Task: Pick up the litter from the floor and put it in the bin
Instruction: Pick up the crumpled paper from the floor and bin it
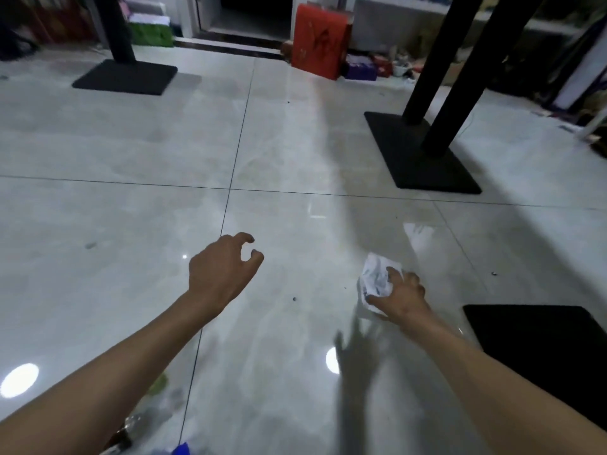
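Both bare forearms are reaching out from the bottom edge, nearest the lens, over a glossy grey tiled floor [131, 152] that is filling most of the view. Black table pedestal bases are standing on it: one [423, 156] well beyond the litter, another [538, 343] just right of the right wrist. A red carton [320, 41] is leaning far back by the doorway. No bin is showing anywhere.

Using the near pedestal base as landmark: the right hand [400, 298] is working just left of it, fingers curling round a crumpled white paper wad [376, 277] and pinching it against the tiles; whether the wad is already leaving the floor is hard to judge. The left hand [223, 270] is hovering farther left, fingers loosely hooked and holding nothing.

To do this pickup well, the fingers should be gathering the loose lower flap into the palm before lifting, so nothing is trailing or tearing off. Tiny dark specks [294, 299] are lying between the hands, possibly more litter.
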The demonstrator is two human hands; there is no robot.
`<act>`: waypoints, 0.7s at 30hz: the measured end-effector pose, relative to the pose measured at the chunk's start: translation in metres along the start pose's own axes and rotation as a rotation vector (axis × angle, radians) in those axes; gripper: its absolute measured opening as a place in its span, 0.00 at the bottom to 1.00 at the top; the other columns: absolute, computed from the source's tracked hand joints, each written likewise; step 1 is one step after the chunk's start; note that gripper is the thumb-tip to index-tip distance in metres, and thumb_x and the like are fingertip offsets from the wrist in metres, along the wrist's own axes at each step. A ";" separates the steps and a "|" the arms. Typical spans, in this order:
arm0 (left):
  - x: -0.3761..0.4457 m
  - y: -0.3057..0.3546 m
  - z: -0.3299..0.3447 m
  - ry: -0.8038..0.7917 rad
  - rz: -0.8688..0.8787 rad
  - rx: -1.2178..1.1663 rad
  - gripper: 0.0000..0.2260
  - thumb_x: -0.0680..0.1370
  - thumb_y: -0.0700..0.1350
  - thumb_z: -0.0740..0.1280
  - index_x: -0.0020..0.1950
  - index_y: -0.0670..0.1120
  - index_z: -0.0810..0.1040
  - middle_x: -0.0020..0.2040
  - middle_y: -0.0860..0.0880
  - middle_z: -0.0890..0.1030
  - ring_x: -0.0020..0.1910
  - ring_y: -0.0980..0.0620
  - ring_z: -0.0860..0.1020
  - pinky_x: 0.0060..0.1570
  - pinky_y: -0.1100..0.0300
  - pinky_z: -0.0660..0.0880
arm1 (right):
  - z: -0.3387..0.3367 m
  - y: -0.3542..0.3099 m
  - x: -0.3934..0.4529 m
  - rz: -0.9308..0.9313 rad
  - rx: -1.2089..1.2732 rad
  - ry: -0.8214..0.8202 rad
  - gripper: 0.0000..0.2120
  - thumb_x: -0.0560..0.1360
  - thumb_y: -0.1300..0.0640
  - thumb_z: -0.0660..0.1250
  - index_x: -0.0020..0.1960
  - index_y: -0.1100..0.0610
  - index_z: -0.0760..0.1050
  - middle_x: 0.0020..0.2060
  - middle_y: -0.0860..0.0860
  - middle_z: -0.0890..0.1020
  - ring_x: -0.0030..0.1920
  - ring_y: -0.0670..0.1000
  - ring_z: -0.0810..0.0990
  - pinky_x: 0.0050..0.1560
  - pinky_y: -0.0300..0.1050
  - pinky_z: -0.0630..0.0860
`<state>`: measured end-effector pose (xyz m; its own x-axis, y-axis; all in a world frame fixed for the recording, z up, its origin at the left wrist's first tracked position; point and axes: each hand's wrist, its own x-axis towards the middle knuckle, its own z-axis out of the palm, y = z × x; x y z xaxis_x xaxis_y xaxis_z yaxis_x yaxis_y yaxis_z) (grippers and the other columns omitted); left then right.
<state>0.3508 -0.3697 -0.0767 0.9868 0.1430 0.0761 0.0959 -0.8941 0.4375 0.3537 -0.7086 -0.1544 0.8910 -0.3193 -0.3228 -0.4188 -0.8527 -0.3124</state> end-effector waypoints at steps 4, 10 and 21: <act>0.004 -0.022 0.030 0.008 0.030 0.023 0.15 0.77 0.57 0.60 0.63 0.60 0.75 0.55 0.56 0.79 0.50 0.53 0.79 0.43 0.59 0.70 | 0.049 0.005 0.046 0.009 -0.035 -0.071 0.56 0.63 0.31 0.72 0.78 0.39 0.38 0.78 0.51 0.40 0.78 0.61 0.40 0.71 0.69 0.55; 0.009 -0.064 0.042 0.037 -0.023 0.034 0.15 0.77 0.57 0.60 0.62 0.61 0.75 0.54 0.57 0.79 0.50 0.55 0.79 0.44 0.60 0.69 | 0.100 0.011 0.084 0.049 -0.075 -0.072 0.56 0.63 0.27 0.68 0.77 0.39 0.36 0.77 0.53 0.34 0.77 0.64 0.42 0.71 0.70 0.54; 0.002 -0.127 0.031 0.040 -0.105 0.104 0.15 0.76 0.57 0.60 0.61 0.60 0.75 0.54 0.55 0.80 0.52 0.51 0.79 0.43 0.59 0.69 | 0.144 0.042 0.082 -0.145 -0.206 0.118 0.27 0.75 0.37 0.59 0.51 0.61 0.80 0.52 0.61 0.82 0.53 0.59 0.80 0.57 0.48 0.71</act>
<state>0.3449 -0.2692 -0.1596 0.9648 0.2533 0.0708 0.2138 -0.9120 0.3501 0.3838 -0.7107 -0.3230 0.9584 -0.2231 -0.1780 -0.2513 -0.9554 -0.1553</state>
